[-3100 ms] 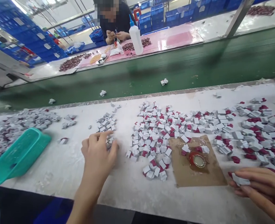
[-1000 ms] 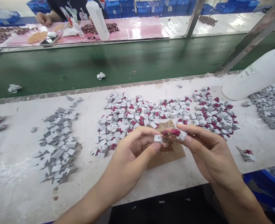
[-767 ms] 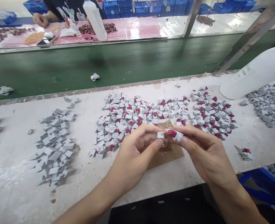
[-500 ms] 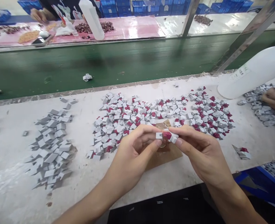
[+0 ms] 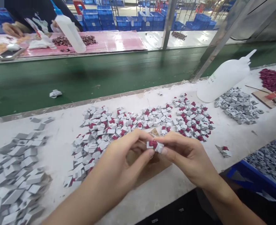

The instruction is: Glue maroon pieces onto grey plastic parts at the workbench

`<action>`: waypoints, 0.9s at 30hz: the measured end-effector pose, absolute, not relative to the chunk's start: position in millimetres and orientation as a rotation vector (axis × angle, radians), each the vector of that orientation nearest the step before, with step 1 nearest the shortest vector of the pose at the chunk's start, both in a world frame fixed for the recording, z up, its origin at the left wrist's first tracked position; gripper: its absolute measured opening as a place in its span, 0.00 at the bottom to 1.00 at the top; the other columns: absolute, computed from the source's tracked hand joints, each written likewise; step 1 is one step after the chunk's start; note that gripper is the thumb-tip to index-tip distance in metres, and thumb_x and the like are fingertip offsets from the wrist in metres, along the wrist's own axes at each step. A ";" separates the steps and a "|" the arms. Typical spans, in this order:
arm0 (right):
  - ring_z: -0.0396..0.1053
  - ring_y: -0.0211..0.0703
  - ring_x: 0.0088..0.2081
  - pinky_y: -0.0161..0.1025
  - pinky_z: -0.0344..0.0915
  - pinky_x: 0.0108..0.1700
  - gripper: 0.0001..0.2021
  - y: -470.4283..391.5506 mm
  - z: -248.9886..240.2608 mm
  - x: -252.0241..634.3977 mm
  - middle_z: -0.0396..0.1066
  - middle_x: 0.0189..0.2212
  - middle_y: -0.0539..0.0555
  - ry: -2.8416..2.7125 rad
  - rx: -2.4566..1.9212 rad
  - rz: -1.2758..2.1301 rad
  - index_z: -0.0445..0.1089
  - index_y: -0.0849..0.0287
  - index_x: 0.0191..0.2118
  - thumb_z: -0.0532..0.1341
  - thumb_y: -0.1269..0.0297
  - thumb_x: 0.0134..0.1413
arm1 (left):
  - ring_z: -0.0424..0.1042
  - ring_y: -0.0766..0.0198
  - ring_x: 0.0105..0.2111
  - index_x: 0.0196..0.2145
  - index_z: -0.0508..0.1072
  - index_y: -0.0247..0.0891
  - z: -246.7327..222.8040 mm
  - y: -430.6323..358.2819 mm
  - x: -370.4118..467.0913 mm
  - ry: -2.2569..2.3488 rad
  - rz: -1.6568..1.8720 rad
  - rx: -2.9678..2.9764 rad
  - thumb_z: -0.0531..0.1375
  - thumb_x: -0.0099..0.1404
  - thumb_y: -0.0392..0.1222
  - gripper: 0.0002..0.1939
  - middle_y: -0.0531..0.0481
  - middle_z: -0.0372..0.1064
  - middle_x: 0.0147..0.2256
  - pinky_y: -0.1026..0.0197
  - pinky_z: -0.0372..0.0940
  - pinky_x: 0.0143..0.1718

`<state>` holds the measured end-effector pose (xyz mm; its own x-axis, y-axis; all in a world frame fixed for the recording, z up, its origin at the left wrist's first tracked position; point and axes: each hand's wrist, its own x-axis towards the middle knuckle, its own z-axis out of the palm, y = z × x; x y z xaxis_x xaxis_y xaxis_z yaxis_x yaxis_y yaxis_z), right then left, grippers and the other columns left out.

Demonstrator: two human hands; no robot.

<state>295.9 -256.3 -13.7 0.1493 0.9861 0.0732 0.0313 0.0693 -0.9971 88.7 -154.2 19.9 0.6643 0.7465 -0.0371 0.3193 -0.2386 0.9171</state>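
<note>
Between my two hands is a small grey and dark red piece (image 5: pixel 155 145), pinched at both ends. My left hand (image 5: pixel 126 156) grips its grey left end with thumb and forefinger. The other grey end is between the thumb and fingers of my right hand (image 5: pixel 187 156). Just below the hands lies a brown card (image 5: pixel 160 170), partly covered by them. Behind them spreads a heap of grey and dark red pieces (image 5: pixel 110 125). A pile of plain grey pieces (image 5: pixel 18 162) lies at the left.
A white squeeze bottle (image 5: pixel 224 79) leans at the right beside small grey parts (image 5: pixel 241 106). Dark red parts (image 5: pixel 275 82) lie farther right. A blue bin (image 5: pixel 264 187) is below the table edge. Across the green belt (image 5: pixel 119 76), a person's hand (image 5: pixel 12 30) is visible.
The view has turned right. The dark red part and the grey block on the left of the held piece, apart before, now sit together. The other person's hand at the right has gone from view.
</note>
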 end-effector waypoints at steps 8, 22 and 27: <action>0.82 0.58 0.55 0.55 0.79 0.59 0.18 -175.4 -19.7 397.9 0.84 0.56 0.62 -1.443 -2.053 0.225 0.85 0.55 0.62 0.65 0.63 0.73 | 0.82 0.48 0.48 0.52 0.85 0.36 25.2 2.0 159.4 1.473 0.459 2.043 0.67 0.74 0.44 0.14 0.41 0.84 0.51 0.48 0.75 0.53; 0.78 0.58 0.45 0.50 0.74 0.49 0.14 -122.9 -33.8 410.1 0.85 0.47 0.61 -1.462 -2.087 0.269 0.88 0.55 0.50 0.64 0.64 0.68 | 0.81 0.49 0.58 0.65 0.78 0.40 -13.4 87.8 228.1 1.657 0.202 1.848 0.69 0.81 0.51 0.21 0.39 0.77 0.64 0.41 0.81 0.59; 0.75 0.49 0.32 0.44 0.72 0.37 0.22 -170.6 -19.6 392.0 0.79 0.30 0.55 -1.168 -1.820 0.611 0.86 0.52 0.55 0.63 0.42 0.76 | 0.81 0.48 0.57 0.67 0.75 0.37 15.3 55.6 186.9 1.603 0.275 1.909 0.67 0.82 0.48 0.22 0.38 0.78 0.62 0.42 0.78 0.60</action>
<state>392.0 -170.6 -19.6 0.4405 0.8965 0.0474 0.4727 -0.1868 -0.8612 186.9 55.6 15.3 0.2407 0.9434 -0.2281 0.8135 -0.0679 0.5776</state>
